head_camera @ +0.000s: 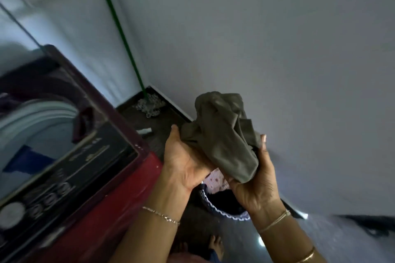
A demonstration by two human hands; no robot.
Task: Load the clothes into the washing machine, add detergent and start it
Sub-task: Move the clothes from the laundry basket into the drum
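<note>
Home laundry corner: washing machine (70, 156), mop (149, 103), laundry basket (222, 209)

One left hand (183, 162), one right hand (254, 186), one garment (222, 134), one washing machine (119, 188), one basket (224, 212).

My left hand (183, 162) and right hand (254, 186) hold the olive garment (222, 134) in open air off the right front corner of the washing machine (102, 198). To my left the drum mouth (36, 130) lies uncovered, with the control panel (64, 177) along its near edge. The wall (277, 49) closes off the right. The laundry basket (226, 215) sits on the floor under my hands. A mop (121, 32) leans in the far corner.
</note>
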